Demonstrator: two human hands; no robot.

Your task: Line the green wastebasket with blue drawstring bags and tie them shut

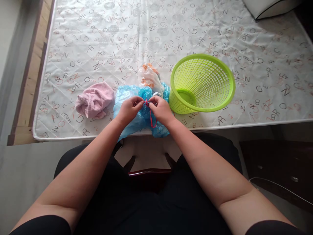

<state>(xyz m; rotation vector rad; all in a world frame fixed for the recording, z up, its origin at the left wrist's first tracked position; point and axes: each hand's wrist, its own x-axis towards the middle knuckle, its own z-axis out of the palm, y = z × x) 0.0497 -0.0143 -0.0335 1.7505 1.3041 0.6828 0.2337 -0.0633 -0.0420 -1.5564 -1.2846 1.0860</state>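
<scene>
Near the mattress's front edge lies a crumpled blue plastic bag [129, 94], with a red string [153, 122] around its gathered part. My left hand [131, 107] pinches the string at its knot from the left. From the right, my right hand [159, 107] pinches the same red string, its fingertips almost meeting the left ones. A loose red loop hangs below the fingers. Just behind the hands sits a white and orange plastic bag [150, 76], partly overlapping the blue plastic. The exact shape of the knot is hidden by the fingers.
A green mesh basket [202, 83] leans open beside my right hand. To the left lies a bunched pink cloth [95, 99]. All rest on a letter-printed mattress [117, 42]. A white item with black edging [271, 8] is at the far right corner.
</scene>
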